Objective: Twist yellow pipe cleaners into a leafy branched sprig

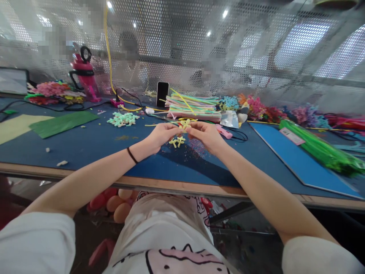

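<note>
At the middle of the table, my left hand (161, 136) and my right hand (207, 134) meet with their fingertips pinched on a pale yellow pipe-cleaner flower (186, 123). A thin yellow stem (151, 125) sticks out to the left behind my left hand. Just below the fingers, small yellow flowers (180, 141) of the same sort lie on the blue tabletop (148, 167). Behind the hands lies a bundle of pastel pipe cleaners (194, 106). To the left is a pile of mint-green flower shapes (123, 119).
A phone (162, 94) leans upright behind the bundle. Pink pliers-like handles (224, 131) lie right of my hand. On the right are a blue board (281, 152) and a green pipe-cleaner pack (322, 148). A pink bottle (84, 78) stands back left near green sheets (62, 123).
</note>
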A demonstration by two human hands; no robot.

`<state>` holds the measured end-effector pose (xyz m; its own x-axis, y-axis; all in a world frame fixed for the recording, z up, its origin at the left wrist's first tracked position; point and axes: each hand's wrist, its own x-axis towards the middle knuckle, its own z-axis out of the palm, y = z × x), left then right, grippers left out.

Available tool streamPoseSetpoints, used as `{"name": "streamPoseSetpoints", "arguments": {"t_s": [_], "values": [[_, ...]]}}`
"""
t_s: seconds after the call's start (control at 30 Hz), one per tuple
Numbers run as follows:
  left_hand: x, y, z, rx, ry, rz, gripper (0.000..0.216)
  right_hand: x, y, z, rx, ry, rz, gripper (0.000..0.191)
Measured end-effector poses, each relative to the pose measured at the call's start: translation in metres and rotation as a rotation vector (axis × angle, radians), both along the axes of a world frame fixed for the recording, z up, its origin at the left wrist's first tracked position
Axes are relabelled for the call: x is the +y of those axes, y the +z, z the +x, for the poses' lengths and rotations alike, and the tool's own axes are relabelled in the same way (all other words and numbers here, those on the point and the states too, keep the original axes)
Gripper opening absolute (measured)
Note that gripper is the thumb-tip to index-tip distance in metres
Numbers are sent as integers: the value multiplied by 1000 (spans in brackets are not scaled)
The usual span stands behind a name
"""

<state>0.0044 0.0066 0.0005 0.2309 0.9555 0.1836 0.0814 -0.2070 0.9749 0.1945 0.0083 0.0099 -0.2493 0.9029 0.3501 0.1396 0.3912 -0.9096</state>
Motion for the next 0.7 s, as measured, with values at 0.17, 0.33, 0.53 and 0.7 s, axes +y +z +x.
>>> {"name": "streamPoseSetpoints", "arguments": {"t_s": [0.17,0.33,0.53,0.7], "values": [[-1,-2,2,17,-18,68,21,0,1,0,110,-1,-45,29],[3,-9,3,-144,-46,96,30,-5,3,-5,219,39,-211,26],[4,-10,4,-182,-67,131,30,-6,4,-5,251,76,-357,19],[4,-6,3,-214,-59,162,29,-6,7,-4,291,132,-543,19]]}}
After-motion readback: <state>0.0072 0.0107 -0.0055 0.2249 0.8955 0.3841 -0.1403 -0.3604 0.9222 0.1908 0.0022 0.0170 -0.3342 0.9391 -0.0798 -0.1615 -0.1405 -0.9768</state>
